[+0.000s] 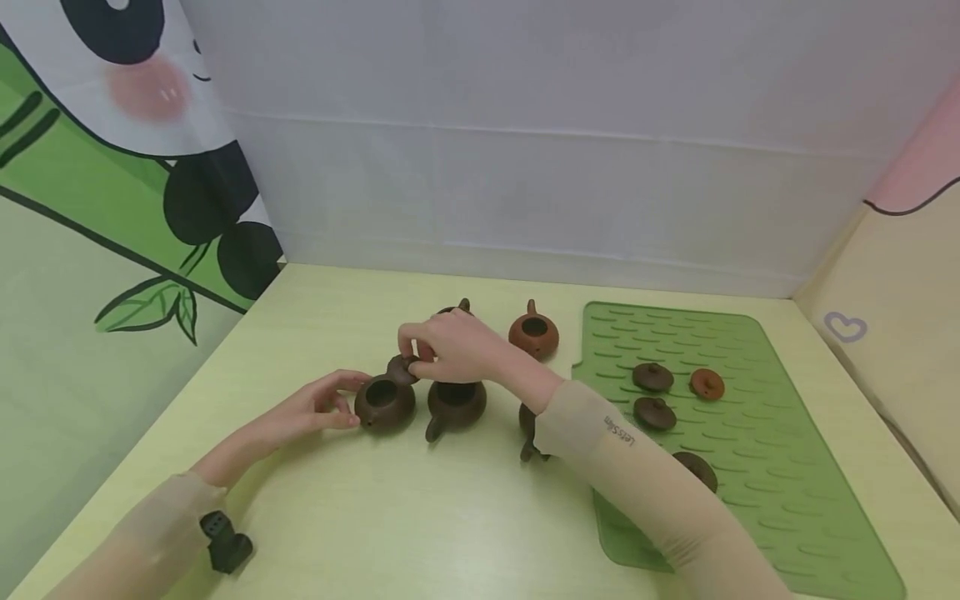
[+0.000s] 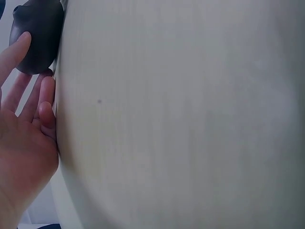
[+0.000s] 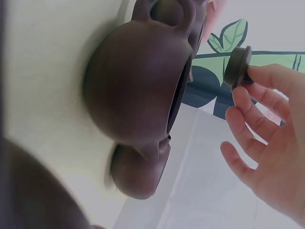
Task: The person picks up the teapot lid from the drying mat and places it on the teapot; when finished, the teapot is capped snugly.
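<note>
My right hand (image 1: pixel 459 346) pinches a dark brown teapot lid (image 1: pixel 401 367) by its knob, thumb against fingertips. The right wrist view shows the lid (image 3: pixel 234 69) tilted on edge in the air, other fingers spread below it. In the head view, the lid is just behind an uncovered dark brown teapot (image 1: pixel 390 410). My left hand (image 1: pixel 296 414) holds that teapot at its left side; in the left wrist view the thumb lies on one side of the body (image 2: pixel 42 38) and fingers reach round the other. Another uncovered brown teapot (image 1: pixel 459 410) stands just right of it.
An uncovered reddish teapot (image 1: pixel 545 338) stands farther back, near another partly hidden behind my right hand. My right forearm covers much of one more teapot (image 1: pixel 527 429). To the right, a green mat (image 1: pixel 772 417) carries several lids, including a reddish one (image 1: pixel 707 384).
</note>
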Motion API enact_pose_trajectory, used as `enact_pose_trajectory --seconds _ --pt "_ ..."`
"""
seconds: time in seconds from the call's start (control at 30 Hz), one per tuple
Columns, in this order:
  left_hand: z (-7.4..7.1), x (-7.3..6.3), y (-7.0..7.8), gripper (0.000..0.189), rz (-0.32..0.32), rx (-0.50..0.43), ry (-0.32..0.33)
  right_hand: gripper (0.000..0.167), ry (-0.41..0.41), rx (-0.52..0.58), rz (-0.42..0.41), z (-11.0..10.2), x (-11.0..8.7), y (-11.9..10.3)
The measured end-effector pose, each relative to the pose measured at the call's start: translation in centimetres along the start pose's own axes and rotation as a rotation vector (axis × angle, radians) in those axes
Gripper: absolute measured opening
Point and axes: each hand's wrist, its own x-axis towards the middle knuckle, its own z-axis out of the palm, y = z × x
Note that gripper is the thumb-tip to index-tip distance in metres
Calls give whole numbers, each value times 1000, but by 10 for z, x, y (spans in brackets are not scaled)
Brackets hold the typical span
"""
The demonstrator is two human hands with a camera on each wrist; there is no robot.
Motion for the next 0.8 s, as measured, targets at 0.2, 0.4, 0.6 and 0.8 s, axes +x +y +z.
enact_pose_trajectory --seconds 0.2,0.4,0.6,0.8 --pt "0 1 -1 56 -16 19 -2 8 -28 105 38 3 8 -7" --pt "0 2 0 56 -16 -1 -7 9 -17 168 105 10 14 -17" --pt "2 1 1 56 -21 -7 1 10 0 190 193 28 15 -19" --pt "3 2 -1 55 -30 12 6 11 -50 193 217 40 15 -20"
